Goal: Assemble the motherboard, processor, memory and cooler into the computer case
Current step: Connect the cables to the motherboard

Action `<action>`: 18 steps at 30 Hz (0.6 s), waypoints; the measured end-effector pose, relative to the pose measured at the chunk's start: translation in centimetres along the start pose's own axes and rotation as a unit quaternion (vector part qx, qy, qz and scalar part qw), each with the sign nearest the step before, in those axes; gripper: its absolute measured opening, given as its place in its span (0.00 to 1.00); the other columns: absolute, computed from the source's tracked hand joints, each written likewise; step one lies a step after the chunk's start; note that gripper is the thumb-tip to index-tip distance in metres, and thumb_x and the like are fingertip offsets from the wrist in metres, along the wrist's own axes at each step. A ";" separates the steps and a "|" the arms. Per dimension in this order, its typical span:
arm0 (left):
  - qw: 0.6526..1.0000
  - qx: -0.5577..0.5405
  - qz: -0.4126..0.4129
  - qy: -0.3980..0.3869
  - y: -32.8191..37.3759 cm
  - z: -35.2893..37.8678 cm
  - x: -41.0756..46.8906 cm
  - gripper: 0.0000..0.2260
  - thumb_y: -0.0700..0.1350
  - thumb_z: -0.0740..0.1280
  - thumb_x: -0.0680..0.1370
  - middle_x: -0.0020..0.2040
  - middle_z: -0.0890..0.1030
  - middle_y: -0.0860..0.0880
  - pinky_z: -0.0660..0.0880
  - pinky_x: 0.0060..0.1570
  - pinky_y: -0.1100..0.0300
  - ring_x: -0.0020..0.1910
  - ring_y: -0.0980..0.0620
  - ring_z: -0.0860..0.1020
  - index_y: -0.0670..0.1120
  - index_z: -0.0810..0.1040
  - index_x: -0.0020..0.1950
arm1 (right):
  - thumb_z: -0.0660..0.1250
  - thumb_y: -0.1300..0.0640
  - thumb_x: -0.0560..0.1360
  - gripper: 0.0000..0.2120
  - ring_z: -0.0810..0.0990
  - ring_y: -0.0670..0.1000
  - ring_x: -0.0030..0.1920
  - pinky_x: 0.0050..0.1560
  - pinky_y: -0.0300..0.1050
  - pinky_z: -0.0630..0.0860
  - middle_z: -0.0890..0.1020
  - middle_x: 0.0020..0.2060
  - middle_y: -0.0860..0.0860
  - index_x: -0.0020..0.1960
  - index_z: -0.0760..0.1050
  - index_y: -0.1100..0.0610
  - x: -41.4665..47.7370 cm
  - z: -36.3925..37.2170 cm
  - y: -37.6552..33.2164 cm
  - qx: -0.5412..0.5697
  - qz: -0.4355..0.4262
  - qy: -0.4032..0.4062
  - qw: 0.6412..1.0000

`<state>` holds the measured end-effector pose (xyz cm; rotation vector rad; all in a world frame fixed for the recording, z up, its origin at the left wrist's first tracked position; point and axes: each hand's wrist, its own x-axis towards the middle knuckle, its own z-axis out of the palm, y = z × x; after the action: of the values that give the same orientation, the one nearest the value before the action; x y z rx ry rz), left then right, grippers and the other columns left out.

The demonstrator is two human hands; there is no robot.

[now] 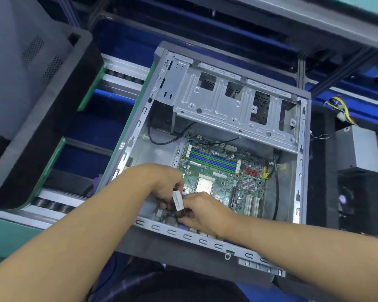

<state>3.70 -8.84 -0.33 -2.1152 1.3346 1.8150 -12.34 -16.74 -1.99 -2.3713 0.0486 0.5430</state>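
Two hands meet low over the near left corner of the open case, which lies on its side on a dark grey pad. My left hand reaches in across the left wall, its grip clamped on a thin black cable that carries a white label; the label stands up between thumb and fingers. My right hand comes over the near edge, and its fingers curl down onto the lower end of the same cable, just beside the left hand. I cannot tell what the cable end touches, because both hands cover it.

The motherboard lies flat on the case floor, towards the near right. The processor, a silver square, sits in its socket just beyond my knuckles. Behind it run the green and blue memory slots, and I see no sticks in them. A small finned heatsink sits to the right of the processor, with white card slots nearer to me.

A bare metal drive cage spans the far edge of the case. A thicker black lead runs along the right wall. Outside the case, to the right, stands a grey metal box with yellow wires beside it. A black foam tray lies on the left.
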 end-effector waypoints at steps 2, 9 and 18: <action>1.000 0.022 -0.005 0.002 -0.1 -0.1 -0.3 0.10 0.35 0.66 0.74 0.42 0.86 0.49 0.79 0.49 0.52 0.43 0.51 0.84 0.48 0.77 0.50 | 0.72 0.60 0.75 0.04 0.75 0.53 0.42 0.44 0.44 0.71 0.79 0.43 0.53 0.49 0.79 0.60 -0.2 -0.9 -0.1 -0.010 0.029 -0.027 0.999; 0.960 0.030 -0.096 0.263 -0.1 -1.6 0.0 0.11 0.36 0.61 0.76 0.53 0.79 0.48 0.77 0.50 0.55 0.49 0.48 0.78 0.50 0.75 0.52 | 0.62 0.61 0.82 0.11 0.80 0.50 0.51 0.53 0.41 0.76 0.81 0.57 0.52 0.61 0.79 0.58 -2.0 -4.9 0.6 0.003 0.181 -0.035 0.983; 0.942 -0.067 -0.096 0.315 1.1 -2.0 1.8 0.06 0.45 0.74 0.74 0.43 0.80 0.51 0.76 0.47 0.61 0.42 0.53 0.79 0.50 0.77 0.44 | 0.61 0.75 0.75 0.22 0.80 0.59 0.59 0.62 0.49 0.78 0.77 0.64 0.59 0.67 0.75 0.63 -6.3 -3.8 2.0 -0.059 0.278 -0.123 0.951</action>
<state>4.50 -11.64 -0.64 -2.9334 1.0392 1.2246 -17.00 -21.34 1.79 -2.3737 0.5993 1.1313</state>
